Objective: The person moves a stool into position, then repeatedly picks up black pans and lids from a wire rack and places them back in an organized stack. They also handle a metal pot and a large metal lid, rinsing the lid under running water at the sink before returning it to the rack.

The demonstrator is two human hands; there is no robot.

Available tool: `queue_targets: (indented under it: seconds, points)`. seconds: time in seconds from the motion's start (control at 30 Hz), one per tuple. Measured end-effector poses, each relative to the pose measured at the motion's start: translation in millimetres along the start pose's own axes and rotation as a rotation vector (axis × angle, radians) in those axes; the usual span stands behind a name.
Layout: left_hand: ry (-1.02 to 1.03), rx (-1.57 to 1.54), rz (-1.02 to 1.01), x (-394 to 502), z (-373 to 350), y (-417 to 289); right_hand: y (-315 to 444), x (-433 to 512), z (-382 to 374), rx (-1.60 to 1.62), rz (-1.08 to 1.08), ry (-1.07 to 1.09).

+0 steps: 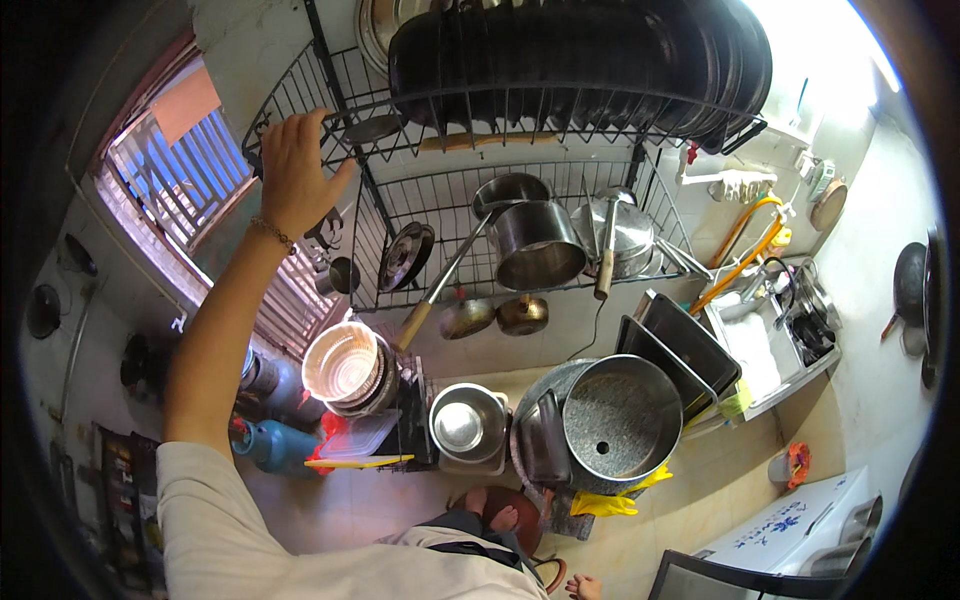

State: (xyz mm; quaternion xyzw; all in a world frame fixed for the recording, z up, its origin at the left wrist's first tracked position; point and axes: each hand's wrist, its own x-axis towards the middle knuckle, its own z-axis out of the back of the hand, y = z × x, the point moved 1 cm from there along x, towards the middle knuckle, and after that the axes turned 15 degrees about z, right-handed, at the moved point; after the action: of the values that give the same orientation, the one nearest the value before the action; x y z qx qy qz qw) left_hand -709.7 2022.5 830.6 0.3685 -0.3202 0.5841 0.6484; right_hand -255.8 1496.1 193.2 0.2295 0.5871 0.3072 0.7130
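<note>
My raised left hand (pixel 296 176) has its fingers curled over the front rail at the left end of the black wire rack (pixel 525 91), thumb held apart. A row of dark round pans (pixel 570 60) fills that upper shelf, with a small dark lid (pixel 373 129) near my fingers. On the lower shelf are a steel saucepan (pixel 536 244), a long-handled pot (pixel 510 191) and a tilted lid (pixel 405 256). Only part of my right hand (pixel 583 586) shows at the bottom edge, low beside my body; its grip is unclear.
My bare feet are on a round brown stool (pixel 525 529). Below the rack stand a large steel pot (pixel 622 416), a smaller pot (pixel 469 422), stacked baskets (pixel 341 364) and blue gas cylinders (pixel 274 446). A sink (pixel 750 345) is at right, a barred window (pixel 180 172) at left.
</note>
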Motion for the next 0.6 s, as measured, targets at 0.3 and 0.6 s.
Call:
queue_targets:
  seconds: [0.3,0.6]
  points:
    - [-0.072,-0.029,0.041,-3.4,-2.4,-5.6,19.3,30.8,3.0,0.057,0.116,-0.125]
    - [-0.032,-0.050,0.092,-4.8,-0.5,-6.8,26.4,42.0,4.9,0.076,0.151,0.027]
